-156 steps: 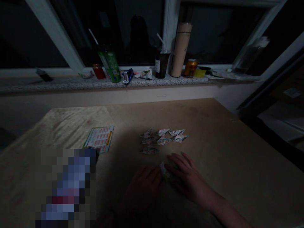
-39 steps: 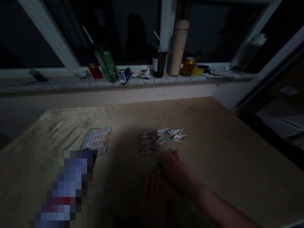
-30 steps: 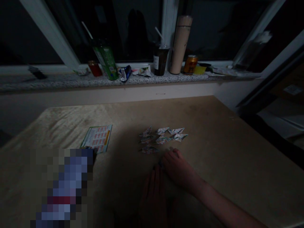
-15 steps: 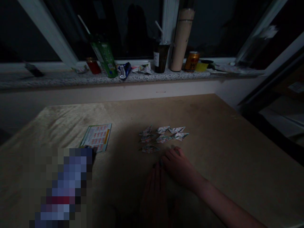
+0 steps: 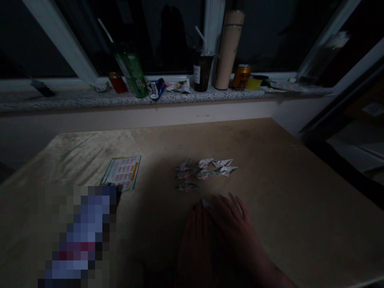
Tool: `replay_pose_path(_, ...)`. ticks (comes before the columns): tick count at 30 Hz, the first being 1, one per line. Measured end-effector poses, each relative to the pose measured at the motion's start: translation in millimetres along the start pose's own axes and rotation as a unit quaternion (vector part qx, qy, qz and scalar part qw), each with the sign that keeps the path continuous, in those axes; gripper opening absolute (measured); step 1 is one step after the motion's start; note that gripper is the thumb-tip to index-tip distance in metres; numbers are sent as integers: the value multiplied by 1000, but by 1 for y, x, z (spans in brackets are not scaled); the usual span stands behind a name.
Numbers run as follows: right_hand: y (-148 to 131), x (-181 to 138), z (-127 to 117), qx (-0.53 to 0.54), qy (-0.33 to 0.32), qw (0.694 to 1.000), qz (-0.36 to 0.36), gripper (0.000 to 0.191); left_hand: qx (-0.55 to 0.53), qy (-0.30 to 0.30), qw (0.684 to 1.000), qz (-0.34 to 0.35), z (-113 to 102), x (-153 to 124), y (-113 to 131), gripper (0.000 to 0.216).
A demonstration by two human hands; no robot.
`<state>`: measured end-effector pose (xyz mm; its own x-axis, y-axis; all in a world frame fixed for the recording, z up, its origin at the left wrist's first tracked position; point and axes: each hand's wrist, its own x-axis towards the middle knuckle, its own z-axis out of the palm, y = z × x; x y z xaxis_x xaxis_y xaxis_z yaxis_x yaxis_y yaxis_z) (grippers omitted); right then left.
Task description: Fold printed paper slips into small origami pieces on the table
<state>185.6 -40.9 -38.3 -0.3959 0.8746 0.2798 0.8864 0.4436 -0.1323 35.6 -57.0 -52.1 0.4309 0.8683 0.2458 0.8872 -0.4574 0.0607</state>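
Two hands lie side by side on the table, touching each other. On both the left hand and the right hand the grip is flat, fingers stretched out and apart, clamped on nothing. A small folded paper shows at the fingertips where the hands meet. Just beyond the grip lies a cluster of similar folded pieces, clear of the fingers. Well left of the grip sits a leaflet. Far beyond, a sill carries a bottle, a cup and a can.
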Motion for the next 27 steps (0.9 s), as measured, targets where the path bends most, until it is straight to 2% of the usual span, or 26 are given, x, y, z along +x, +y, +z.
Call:
replay_pose_path(2,-1,0,-3,-8,-28,1000,-6,36,-4,-13,1000,-2,-2,1,1,60)
replay_pose_path(4,-1,0,-5,-17,-25,999,-9,36,-13,-18,1000,-6,-4,1,2,61)
replay_pose_path(10,-1,-3,-2,-40,43,998,8,33,-16,2,1000,-17,-2,1,5,65)
replay_pose_path(16,-2,-1,-4,-28,7,1000,11,35,-23,4,1000,-9,-3,1,2,64)
replay_pose_path(22,0,-6,0,-30,26,999,-6,38,-26,11,999,-19,-3,0,3,64)
replay_pose_path(27,1,-4,1,-26,16,999,13,37,0,13,1000,-12,-2,2,3,63)
